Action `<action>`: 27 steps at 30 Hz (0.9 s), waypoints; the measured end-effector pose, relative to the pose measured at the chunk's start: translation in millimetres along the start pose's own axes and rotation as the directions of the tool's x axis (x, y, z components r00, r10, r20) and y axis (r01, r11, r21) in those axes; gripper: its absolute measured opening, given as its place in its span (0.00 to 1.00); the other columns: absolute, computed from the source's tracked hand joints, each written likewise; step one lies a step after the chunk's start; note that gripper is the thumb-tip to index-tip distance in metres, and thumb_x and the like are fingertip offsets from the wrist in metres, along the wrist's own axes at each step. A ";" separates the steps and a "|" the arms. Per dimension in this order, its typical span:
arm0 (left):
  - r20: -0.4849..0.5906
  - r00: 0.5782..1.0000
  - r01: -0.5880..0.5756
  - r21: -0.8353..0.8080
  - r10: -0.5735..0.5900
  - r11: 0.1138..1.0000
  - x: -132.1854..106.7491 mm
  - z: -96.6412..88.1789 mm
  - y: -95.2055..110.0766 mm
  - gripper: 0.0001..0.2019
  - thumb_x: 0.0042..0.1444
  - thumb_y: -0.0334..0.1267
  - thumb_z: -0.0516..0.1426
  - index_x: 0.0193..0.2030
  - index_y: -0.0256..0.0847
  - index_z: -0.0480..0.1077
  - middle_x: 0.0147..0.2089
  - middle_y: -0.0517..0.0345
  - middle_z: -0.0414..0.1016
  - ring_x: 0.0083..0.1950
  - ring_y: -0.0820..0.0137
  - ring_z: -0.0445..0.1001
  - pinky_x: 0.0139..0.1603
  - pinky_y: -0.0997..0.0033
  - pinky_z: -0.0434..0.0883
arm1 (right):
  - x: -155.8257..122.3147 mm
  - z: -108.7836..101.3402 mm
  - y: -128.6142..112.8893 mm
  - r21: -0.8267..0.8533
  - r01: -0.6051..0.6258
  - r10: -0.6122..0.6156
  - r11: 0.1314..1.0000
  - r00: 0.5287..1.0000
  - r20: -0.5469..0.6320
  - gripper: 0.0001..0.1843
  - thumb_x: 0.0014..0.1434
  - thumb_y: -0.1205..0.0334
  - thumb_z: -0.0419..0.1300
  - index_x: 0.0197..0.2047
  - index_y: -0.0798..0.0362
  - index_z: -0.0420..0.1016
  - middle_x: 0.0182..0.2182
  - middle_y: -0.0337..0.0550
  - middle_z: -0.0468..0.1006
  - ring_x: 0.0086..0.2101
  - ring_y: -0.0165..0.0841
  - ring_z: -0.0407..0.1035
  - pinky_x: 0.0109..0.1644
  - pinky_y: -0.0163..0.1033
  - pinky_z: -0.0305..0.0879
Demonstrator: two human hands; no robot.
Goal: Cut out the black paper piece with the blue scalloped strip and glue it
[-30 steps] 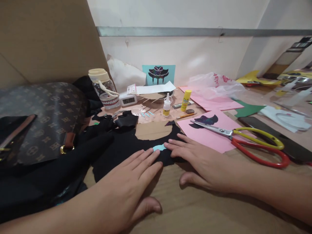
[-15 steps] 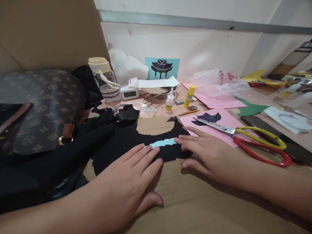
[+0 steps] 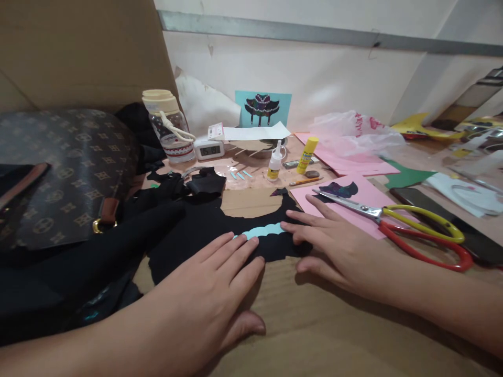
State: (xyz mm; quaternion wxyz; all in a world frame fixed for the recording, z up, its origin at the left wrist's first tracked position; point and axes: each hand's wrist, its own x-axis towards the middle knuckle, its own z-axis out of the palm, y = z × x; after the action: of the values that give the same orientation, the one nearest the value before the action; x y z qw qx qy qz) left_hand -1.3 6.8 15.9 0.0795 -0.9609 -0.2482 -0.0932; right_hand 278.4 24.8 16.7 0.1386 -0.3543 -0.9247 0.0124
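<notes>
Drawn farther apart, left hand (image 3: 204, 293) and right hand (image 3: 334, 246) lie flat, fingers straight, flanking blue strip (image 3: 262, 231).

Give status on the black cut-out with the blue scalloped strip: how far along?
Done: the black cut-out is cut to shape, and the light blue scalloped strip lies on it; the scissors lie aside on the pink sheet. In hand: left hand and right hand press flat at the strip's two ends. Left, probably: small blue slivers by the glue bottle lie loose.
</notes>
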 end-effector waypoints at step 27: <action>-0.030 1.000 -0.005 0.009 0.005 1.000 0.5 -3.7 2.9 0.28 0.71 0.55 0.48 0.59 0.34 0.74 0.64 0.38 0.74 0.62 0.49 0.76 0.59 0.49 0.77 | -0.1 -3.0 3.1 -0.073 0.031 -0.036 0.997 0.997 -0.062 0.19 0.72 0.52 0.54 0.53 0.58 0.75 0.53 0.59 0.82 0.59 0.48 0.72 0.71 0.64 0.58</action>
State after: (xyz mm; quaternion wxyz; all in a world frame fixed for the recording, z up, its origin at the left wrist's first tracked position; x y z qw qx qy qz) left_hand 0.0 3.8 19.3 0.0877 -0.9597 -0.2449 -0.1065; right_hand 281.3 26.8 19.1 0.1552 -0.3435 -0.9256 -0.0343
